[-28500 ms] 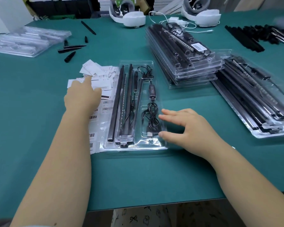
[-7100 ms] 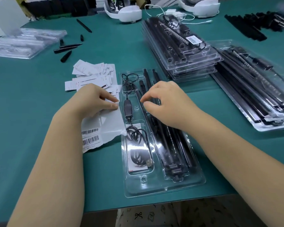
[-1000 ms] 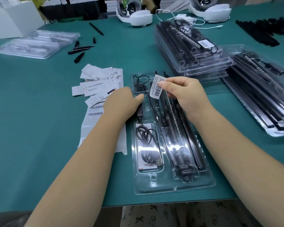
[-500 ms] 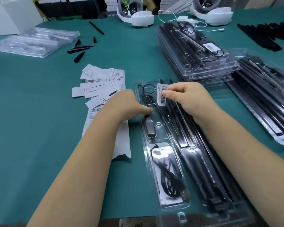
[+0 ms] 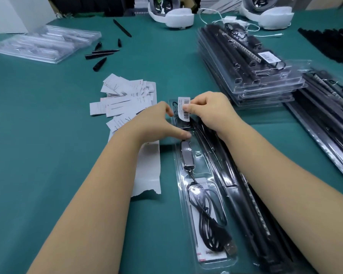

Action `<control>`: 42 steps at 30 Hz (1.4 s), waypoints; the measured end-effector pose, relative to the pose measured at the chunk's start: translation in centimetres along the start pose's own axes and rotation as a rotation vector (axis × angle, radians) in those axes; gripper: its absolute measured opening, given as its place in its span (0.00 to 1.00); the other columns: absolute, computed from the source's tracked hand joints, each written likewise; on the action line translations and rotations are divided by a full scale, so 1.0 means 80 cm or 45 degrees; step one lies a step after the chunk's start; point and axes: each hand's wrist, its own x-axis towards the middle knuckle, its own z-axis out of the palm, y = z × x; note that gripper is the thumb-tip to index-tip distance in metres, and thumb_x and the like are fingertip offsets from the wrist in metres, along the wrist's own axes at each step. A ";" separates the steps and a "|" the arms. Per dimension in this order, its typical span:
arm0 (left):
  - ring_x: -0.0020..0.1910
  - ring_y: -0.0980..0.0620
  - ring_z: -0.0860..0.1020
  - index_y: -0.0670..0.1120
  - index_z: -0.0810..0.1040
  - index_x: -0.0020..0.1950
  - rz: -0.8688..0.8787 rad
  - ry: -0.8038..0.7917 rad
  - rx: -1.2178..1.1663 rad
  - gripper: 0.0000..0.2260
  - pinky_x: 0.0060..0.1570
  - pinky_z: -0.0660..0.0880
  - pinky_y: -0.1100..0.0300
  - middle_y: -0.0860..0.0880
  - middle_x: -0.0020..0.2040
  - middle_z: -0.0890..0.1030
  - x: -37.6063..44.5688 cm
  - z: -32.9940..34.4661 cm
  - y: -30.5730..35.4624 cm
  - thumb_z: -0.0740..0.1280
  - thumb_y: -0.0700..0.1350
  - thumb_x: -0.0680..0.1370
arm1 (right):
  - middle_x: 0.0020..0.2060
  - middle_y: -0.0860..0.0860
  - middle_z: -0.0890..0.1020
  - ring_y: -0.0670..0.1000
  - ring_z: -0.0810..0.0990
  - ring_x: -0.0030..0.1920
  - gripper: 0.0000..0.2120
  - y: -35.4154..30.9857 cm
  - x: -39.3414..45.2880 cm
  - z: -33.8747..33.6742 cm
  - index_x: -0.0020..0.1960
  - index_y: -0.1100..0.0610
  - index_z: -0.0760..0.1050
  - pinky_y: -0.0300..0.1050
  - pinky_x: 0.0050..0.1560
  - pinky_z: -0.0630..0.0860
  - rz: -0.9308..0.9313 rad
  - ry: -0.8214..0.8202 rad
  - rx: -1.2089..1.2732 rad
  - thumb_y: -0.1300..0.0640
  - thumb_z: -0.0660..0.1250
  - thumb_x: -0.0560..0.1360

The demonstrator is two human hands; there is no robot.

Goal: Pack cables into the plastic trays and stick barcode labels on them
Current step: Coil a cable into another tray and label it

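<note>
A clear plastic tray lies lengthwise in front of me, holding a coiled black USB cable, an inline controller and long black bars. My right hand pinches a white barcode label just above the tray's far end. My left hand rests at the tray's far left edge, thumb pressing on the tray near the controller, fingers close to the label.
A label backing strip and loose paper slips lie left of the tray. Stacked packed trays sit at right, more trays beyond. Empty trays, black pen parts and white headsets lie further back.
My right hand has brought the label slightly lower over the tray's far end. My left hand has stayed at the tray edge. The view has drawn closer.
</note>
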 end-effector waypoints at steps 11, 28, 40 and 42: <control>0.29 0.55 0.67 0.44 0.75 0.48 -0.021 0.074 0.041 0.21 0.30 0.60 0.58 0.52 0.30 0.70 0.003 0.003 0.014 0.69 0.62 0.72 | 0.31 0.59 0.72 0.49 0.65 0.32 0.15 0.015 0.011 0.001 0.41 0.65 0.80 0.43 0.33 0.63 -0.074 -0.049 -0.095 0.52 0.70 0.72; 0.24 0.55 0.65 0.44 0.75 0.45 -0.058 -0.032 -0.010 0.15 0.27 0.62 0.62 0.52 0.28 0.68 0.004 -0.003 0.011 0.68 0.56 0.72 | 0.51 0.50 0.77 0.48 0.74 0.50 0.16 0.017 0.018 -0.014 0.51 0.49 0.77 0.39 0.46 0.67 -0.159 -0.314 -0.372 0.43 0.74 0.68; 0.27 0.51 0.65 0.47 0.72 0.43 -0.092 -0.074 -0.044 0.09 0.28 0.61 0.61 0.50 0.32 0.71 0.005 -0.002 0.013 0.65 0.52 0.74 | 0.48 0.50 0.74 0.51 0.74 0.50 0.16 0.021 0.017 0.001 0.45 0.46 0.75 0.40 0.45 0.64 -0.162 -0.156 -0.406 0.40 0.74 0.64; 0.25 0.53 0.65 0.45 0.72 0.46 -0.048 -0.084 0.032 0.12 0.27 0.61 0.62 0.51 0.30 0.70 0.004 -0.001 0.013 0.66 0.53 0.74 | 0.48 0.49 0.72 0.51 0.74 0.51 0.17 0.022 0.018 0.003 0.47 0.47 0.74 0.41 0.45 0.64 -0.151 -0.140 -0.418 0.40 0.74 0.65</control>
